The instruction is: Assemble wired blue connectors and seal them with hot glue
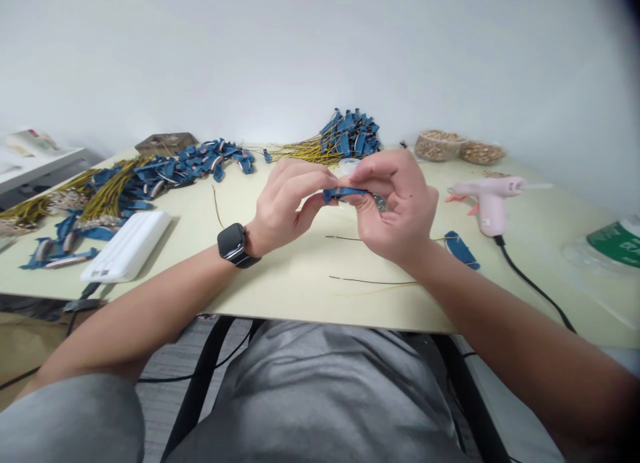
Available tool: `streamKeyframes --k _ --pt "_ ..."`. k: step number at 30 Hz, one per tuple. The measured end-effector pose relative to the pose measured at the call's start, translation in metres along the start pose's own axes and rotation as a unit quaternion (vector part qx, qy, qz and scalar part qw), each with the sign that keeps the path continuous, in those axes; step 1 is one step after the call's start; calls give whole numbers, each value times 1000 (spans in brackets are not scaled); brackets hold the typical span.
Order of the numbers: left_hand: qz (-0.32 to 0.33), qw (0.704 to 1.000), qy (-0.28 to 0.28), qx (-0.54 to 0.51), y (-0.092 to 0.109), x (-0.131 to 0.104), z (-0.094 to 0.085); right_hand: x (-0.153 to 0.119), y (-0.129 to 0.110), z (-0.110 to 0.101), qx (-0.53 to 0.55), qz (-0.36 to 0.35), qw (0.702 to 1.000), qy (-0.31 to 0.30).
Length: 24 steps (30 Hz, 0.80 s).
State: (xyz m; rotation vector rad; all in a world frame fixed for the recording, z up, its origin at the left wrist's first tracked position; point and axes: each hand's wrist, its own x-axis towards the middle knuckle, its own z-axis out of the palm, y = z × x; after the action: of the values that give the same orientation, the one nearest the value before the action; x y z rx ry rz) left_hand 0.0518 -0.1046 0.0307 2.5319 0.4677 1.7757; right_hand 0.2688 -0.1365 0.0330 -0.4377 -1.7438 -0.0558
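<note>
Both hands meet above the middle of the table, pinching one small blue fabric strip (345, 193) between them. My left hand (293, 199), with a black watch on its wrist, grips the strip's left end with thumb and fingers. My right hand (397, 203) closes on its right end, fingers curled and thumb from below. Part of the strip is hidden by the fingers. Under and beside my right forearm lies another blue fabric piece (461, 251) on a thin stem. Dark-tipped thin wires (373, 281) rest on the table below the hands.
A pink glue gun (493, 199) lies at right, its cord running off the front edge. Blue pieces on yellow stems (350, 133) are bundled at the back, with more blue pieces (185, 163) heaped left. A white power bank (127, 246), tubs (439, 146) and a green-labelled bottle (615, 243) stand around.
</note>
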Motion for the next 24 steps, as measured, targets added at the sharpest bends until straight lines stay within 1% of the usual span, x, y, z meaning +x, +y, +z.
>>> streamKeyframes --k 4,6,8,10,11,12,13,17,21,24 --pt "-46 999 -21 7 4 1 -1 0 -1 0 0 14 1000 -4" --pt "-41 999 -30 21 0 -1 0 -1 1 0 8 26 1000 -11" --pt "13 999 -15 31 -6 -3 2 -1 5 0 20 60 998 -20" --pt "100 994 21 44 -12 -4 6 -1 10 1 40 111 993 -29" --pt "129 990 35 52 -14 -4 8 -1 13 1 54 138 988 -35" --pt "142 987 41 58 -16 -5 9 -1 16 1 70 162 983 -42" --pt "140 987 41 61 -16 -5 11 -1 19 1 88 183 978 -50" --pt "67 997 12 25 -15 -6 17 3 25 -1 157 256 950 -88" --pt "12 999 9 -32 -16 -9 21 11 25 -6 226 327 909 -127" --pt "-21 998 -3 -52 -21 -10 21 17 22 -10 256 362 883 -157"
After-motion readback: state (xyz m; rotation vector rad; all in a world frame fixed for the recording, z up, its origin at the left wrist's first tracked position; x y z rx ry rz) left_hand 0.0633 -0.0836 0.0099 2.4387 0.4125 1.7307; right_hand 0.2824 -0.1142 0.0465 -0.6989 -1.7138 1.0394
